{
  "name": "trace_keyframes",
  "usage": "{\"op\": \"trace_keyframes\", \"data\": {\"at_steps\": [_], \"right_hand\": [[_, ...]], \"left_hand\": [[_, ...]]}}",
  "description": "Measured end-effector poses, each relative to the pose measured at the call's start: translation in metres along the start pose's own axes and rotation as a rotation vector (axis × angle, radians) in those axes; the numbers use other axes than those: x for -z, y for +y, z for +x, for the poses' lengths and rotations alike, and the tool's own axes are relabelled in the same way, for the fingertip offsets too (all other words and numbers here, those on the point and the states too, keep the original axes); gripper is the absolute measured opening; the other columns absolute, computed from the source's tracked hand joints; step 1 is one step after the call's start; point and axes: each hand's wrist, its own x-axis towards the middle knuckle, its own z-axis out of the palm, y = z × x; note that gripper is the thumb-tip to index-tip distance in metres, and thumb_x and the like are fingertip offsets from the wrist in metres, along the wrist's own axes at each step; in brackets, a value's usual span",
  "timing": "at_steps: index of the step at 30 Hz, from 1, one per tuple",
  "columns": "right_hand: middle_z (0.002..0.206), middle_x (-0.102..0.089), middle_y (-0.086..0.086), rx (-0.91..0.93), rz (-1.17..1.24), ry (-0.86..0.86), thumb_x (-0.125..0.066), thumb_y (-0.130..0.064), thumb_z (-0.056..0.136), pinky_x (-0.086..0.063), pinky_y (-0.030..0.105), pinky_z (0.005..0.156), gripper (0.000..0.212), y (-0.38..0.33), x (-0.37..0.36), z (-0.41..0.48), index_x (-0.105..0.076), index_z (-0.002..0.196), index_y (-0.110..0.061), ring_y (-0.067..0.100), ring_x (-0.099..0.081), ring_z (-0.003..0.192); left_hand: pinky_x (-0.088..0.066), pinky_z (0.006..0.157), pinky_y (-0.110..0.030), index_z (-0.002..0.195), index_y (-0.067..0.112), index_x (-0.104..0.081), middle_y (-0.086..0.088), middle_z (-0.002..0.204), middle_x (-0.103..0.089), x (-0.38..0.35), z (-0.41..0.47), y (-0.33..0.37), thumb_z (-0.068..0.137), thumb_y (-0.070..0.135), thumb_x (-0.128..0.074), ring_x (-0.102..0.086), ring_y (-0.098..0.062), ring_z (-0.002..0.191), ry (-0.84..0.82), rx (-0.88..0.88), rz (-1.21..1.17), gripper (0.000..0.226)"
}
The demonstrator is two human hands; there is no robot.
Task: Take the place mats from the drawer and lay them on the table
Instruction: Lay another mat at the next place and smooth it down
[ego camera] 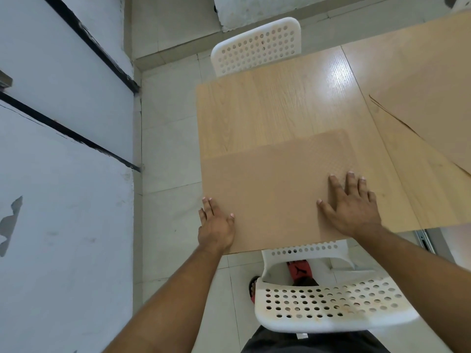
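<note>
Tan place mat (275, 189) lies flat on the light wood-grain table (267, 103), at the near-left corner. Its left and near edges line up roughly with the table edges. The mat's far-right corner is rounded, and the surface shows a fine woven texture.

Both hands are on the mat, neither gripping:
- left hand (216, 230): at the mat's near-left edge, fingers straight and together pointing away, thumb resting on the mat. The outer fingers sit right at the table's left edge; can't tell if they overhang it.
- right hand (354, 207): palm down on the right part of the mat, fingers spread and straight, pressing flat.

Second tan sheet (428, 80) is on the right far side of the table, well apart from the hands. It runs out of view, so can't tell if it's another mat.

Around it:
- white perforated plastic chair (257, 47) at the far edge of the table.
- second white chair (331, 301) of the same kind at the near edge, between the person and the table, its back toward the camera.
- red sandal (298, 270) visible through the near chair, on the pale tiled floor (168, 149).
- metal slide rail (423, 238) shows just below the table's near-right edge.
- whitish wall (63, 187) with black strips on the left.
</note>
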Motion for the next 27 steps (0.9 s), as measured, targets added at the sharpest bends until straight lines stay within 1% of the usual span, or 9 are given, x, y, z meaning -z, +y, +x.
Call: {"op": "trace_keyframes", "data": {"at_steps": [20, 23, 27], "right_hand": [[0.167, 0.007, 0.013, 0.012, -0.01, 0.018, -0.021, -0.072, 0.093, -0.009, 0.053, 0.122, 0.08, 0.0, -0.001, 0.001, 0.004, 0.158, -0.034, 0.037, 0.003, 0.153], [0.167, 0.005, 0.013, -0.002, -0.019, 0.032, -0.02, -0.072, 0.092, -0.009, 0.054, 0.122, 0.08, 0.0, 0.001, 0.001, 0.003, 0.158, -0.034, 0.037, 0.002, 0.153], [0.167, 0.003, 0.015, 0.017, 0.005, 0.073, -0.019, -0.072, 0.092, -0.008, 0.053, 0.122, 0.079, -0.002, 0.004, 0.005, 0.0, 0.159, -0.033, 0.035, 0.001, 0.154]], "left_hand": [[-0.03, 0.114, -0.05, 0.157, 0.008, 0.011, -0.004, 0.166, 0.02, 0.004, -0.003, 0.002, 0.104, 0.044, -0.029, 0.003, -0.03, 0.154, 0.016, -0.003, 0.025, 0.075], [-0.027, 0.115, -0.053, 0.157, 0.007, 0.008, -0.008, 0.166, 0.015, 0.004, -0.003, 0.005, 0.103, 0.045, -0.031, 0.004, -0.032, 0.153, 0.038, -0.002, 0.045, 0.077], [-0.024, 0.116, -0.055, 0.158, 0.008, -0.001, -0.011, 0.167, 0.007, 0.008, -0.002, 0.018, 0.099, 0.051, -0.037, 0.006, -0.032, 0.153, 0.133, -0.042, 0.053, 0.081]]}}
